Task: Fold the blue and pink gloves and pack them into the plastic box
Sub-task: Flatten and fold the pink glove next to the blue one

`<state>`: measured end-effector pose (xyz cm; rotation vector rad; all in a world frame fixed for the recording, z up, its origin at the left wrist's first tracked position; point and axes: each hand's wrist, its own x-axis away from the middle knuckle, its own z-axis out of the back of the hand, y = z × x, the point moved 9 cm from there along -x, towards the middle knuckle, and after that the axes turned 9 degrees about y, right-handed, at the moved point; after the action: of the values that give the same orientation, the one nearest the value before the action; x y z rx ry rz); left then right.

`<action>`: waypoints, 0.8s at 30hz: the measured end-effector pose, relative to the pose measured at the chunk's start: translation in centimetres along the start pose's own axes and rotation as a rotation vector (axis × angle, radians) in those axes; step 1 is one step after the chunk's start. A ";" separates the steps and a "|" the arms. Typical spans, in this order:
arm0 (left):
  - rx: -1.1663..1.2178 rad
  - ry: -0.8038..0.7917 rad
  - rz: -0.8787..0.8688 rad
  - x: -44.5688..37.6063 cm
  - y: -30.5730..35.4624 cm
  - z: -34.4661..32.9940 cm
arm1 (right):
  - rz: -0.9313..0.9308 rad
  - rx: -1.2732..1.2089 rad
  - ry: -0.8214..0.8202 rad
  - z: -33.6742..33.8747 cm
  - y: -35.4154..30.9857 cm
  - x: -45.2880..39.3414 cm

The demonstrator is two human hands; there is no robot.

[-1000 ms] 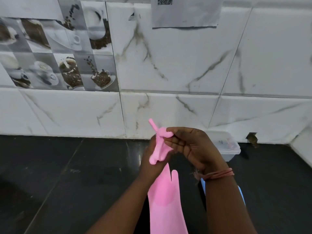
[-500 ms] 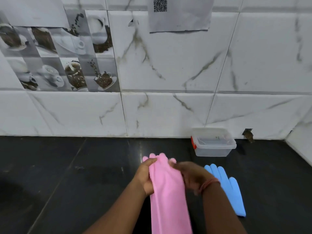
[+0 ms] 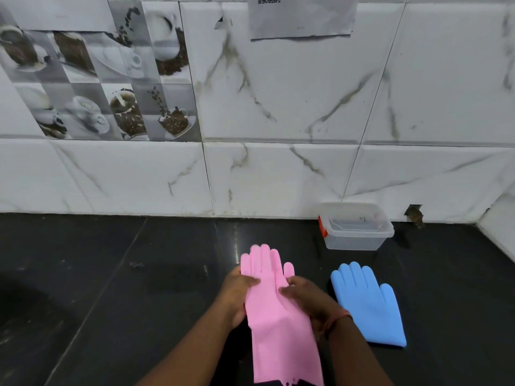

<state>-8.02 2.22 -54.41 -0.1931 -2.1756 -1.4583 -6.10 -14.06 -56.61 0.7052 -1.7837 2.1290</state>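
A pink rubber glove (image 3: 274,327) lies stretched out on the black counter, fingers pointing at the wall, cuff running off the bottom edge. My left hand (image 3: 237,295) grips its left edge near the palm, thumb on top. My right hand (image 3: 309,298) holds the right edge just below the glove's thumb. To the right lies a blue glove (image 3: 367,302), flat, fingers spread toward the wall. The clear plastic box (image 3: 356,240) with a red clasp stands at the back right against the wall; its lid appears to be on.
The black counter (image 3: 111,288) stretches wide to the left. A white marble-tiled wall (image 3: 278,176) closes the back, with a small hole (image 3: 415,214) right of the box. A side wall cuts in at the far right.
The pink glove came down from mid-air, where it was bunched in my hands, and now lies flat with its fingers spread. My hands shifted to its two edges.
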 end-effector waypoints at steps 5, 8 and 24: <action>0.023 0.158 0.051 -2.0 -1.2 1.8 | 0.112 -0.025 0.267 1.6 -0.5 -1.7; -0.070 0.201 0.106 -1.8 -3.6 3.4 | 0.089 0.102 0.348 1.4 1.6 -2.2; -0.233 0.268 -0.167 -3.4 -1.2 2.4 | 0.069 -0.082 0.376 1.2 3.1 -3.8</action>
<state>-6.33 4.42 -57.78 0.1033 -1.8430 -1.7219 -4.19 -15.44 -61.07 0.2060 -1.6937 2.0502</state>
